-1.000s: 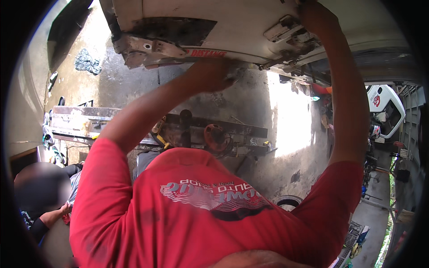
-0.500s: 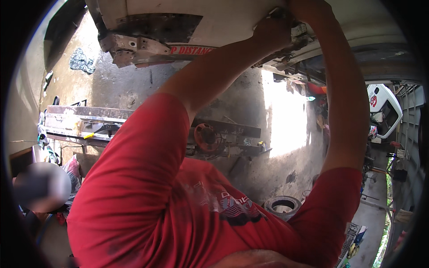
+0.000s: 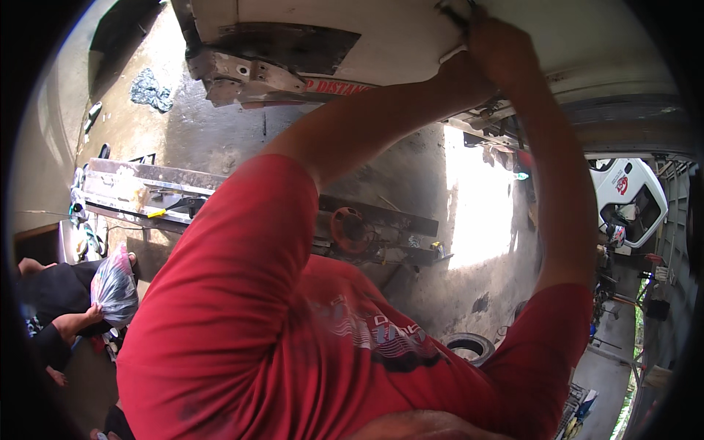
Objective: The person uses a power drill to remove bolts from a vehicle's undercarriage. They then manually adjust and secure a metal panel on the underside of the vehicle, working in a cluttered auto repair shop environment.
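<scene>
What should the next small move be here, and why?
I'd probably ease the left hand slightly away from the right hand: they overlap at the pale panel, and the right wrist partly hides the left hand. A dark object shows just beyond the right hand; whether it is gripped, I can't tell.

Near the top of the frame, the left hand (image 3: 468,75) and the right hand (image 3: 504,50) overlap against a pale panel (image 3: 400,40), the right one just beside a dark metal piece (image 3: 455,15); their grip is unclear. A metal bracket (image 3: 260,73) edges the panel at upper left. Left of centre, a bench (image 3: 183,177) carries a yellow-ended tool (image 3: 158,213). At lower left, another person's hand (image 3: 94,313) touches a plastic bag (image 3: 117,290); a tire (image 3: 480,346) lies at lower right.
</scene>
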A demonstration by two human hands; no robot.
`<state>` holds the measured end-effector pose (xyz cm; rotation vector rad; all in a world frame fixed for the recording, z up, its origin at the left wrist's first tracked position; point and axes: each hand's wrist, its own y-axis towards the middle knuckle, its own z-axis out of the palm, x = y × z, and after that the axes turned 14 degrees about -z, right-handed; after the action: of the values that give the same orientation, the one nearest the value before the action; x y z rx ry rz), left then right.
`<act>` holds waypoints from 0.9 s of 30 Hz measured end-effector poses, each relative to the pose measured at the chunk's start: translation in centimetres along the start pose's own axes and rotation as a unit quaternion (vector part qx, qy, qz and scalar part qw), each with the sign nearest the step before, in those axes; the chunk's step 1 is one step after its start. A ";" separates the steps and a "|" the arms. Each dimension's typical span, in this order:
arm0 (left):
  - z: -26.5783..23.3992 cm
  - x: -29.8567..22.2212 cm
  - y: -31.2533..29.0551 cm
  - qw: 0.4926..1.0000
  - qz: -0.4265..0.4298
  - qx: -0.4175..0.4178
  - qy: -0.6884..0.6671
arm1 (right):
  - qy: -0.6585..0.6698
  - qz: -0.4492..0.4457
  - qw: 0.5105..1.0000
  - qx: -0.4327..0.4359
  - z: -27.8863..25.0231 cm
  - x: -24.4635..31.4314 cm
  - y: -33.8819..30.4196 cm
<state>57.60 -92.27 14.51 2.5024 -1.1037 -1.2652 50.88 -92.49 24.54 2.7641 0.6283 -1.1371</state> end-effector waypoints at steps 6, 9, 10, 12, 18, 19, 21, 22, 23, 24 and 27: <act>2.2 2.6 -1.0 0.988 -0.003 -0.072 -0.136 | 0.066 0.080 0.995 0.009 -1.6 3.1 2.0; 0.4 2.2 -4.0 0.994 -0.016 0.105 0.033 | 0.063 0.095 0.993 0.003 -0.6 3.2 1.3; 0.6 2.5 -6.3 0.996 -0.005 0.072 -0.048 | 0.069 0.124 0.990 0.006 -0.4 3.4 0.9; -0.2 3.8 -11.7 0.990 -0.029 0.102 -0.096 | 0.084 0.175 0.981 0.000 -0.1 3.9 0.7; -5.3 16.4 -29.3 0.954 -0.159 0.253 -0.038 | 0.170 0.287 0.933 -0.139 -1.8 9.5 0.7; -6.2 18.5 -32.2 0.954 -0.181 0.237 -0.037 | 0.181 0.298 0.919 -0.182 -1.6 10.9 0.3; -11.6 19.9 -34.2 0.913 -0.317 0.256 -0.033 | 0.196 0.325 0.887 -0.263 0.0 15.2 -0.6; -13.2 21.2 -35.0 0.914 -0.334 0.228 -0.020 | 0.303 0.301 0.870 -0.248 -0.1 18.0 -0.4; -14.6 22.3 -35.5 0.915 -0.349 0.202 -0.007 | 0.427 0.271 0.827 -0.247 1.9 20.5 0.1; -16.1 23.5 -35.8 0.910 -0.371 0.184 0.003 | 0.520 0.256 0.786 -0.215 1.5 22.8 1.4; -19.4 25.4 -35.5 0.911 -0.402 0.089 -0.018 | 0.583 0.271 0.736 -0.212 1.3 26.5 6.8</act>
<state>101.30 -87.14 -4.14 3.2315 -0.1363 -1.3997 69.69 -89.97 4.81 2.5904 0.0304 0.8609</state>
